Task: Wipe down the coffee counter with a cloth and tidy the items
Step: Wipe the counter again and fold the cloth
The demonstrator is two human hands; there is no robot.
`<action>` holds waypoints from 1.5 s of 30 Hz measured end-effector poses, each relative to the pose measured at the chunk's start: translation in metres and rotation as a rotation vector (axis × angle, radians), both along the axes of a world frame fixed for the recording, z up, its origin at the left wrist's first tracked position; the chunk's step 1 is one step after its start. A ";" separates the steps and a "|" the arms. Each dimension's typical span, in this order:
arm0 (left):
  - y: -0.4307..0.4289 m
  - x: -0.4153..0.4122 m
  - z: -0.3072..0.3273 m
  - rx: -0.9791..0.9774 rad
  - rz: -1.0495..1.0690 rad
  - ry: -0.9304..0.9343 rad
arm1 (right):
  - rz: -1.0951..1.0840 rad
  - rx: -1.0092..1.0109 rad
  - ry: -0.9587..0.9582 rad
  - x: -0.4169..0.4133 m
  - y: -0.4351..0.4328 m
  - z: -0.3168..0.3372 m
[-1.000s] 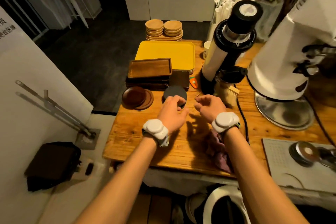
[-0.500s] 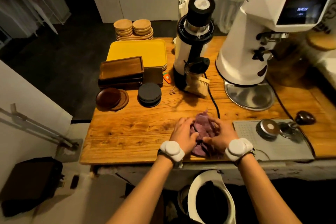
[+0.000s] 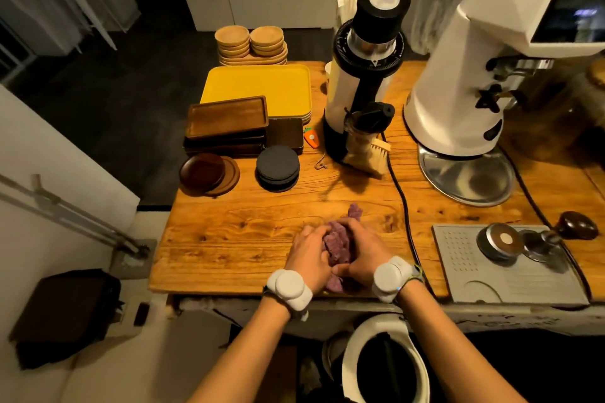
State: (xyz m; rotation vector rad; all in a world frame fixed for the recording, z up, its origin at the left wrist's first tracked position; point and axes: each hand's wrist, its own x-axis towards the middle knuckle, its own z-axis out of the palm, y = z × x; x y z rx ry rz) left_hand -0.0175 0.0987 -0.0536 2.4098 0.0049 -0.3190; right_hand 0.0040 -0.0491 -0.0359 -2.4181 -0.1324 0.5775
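A crumpled purple cloth (image 3: 339, 244) lies on the wooden counter (image 3: 229, 239) near its front edge. My left hand (image 3: 309, 253) grips its left side and my right hand (image 3: 363, 253) grips its right side, bunching it between them. One corner of the cloth sticks out toward the back. Behind it stand a stack of black round coasters (image 3: 277, 167), dark wooden saucers (image 3: 206, 173), dark wooden trays (image 3: 226, 124) and a yellow tray (image 3: 262, 85).
A black-and-white grinder (image 3: 363, 75) with a brush (image 3: 370, 157) at its base and a large white grinder (image 3: 474, 75) stand at the back right. A black cable (image 3: 404, 206) runs past my right hand. A grey tamping mat (image 3: 507, 271) holds a tamper (image 3: 499, 240). A bin (image 3: 386, 366) sits below.
My hands left the black coasters, came back to the front edge and took hold of the purple cloth. Since half a second ago they have squeezed it tighter together.
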 end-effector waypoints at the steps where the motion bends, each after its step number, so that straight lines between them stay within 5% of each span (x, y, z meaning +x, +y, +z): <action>1: 0.006 0.001 -0.002 -0.002 0.025 -0.008 | 0.017 -0.016 -0.009 0.005 0.006 -0.001; 18: 0.045 0.077 0.002 0.151 0.160 -0.164 | 0.099 0.021 -0.133 0.098 0.059 -0.001; 35: 0.074 -0.034 0.003 0.032 0.149 -0.064 | 0.285 0.023 -0.023 0.010 0.062 -0.012; 45: 0.078 -0.014 -0.002 0.025 0.189 -0.097 | 0.228 0.060 -0.006 0.031 0.072 -0.005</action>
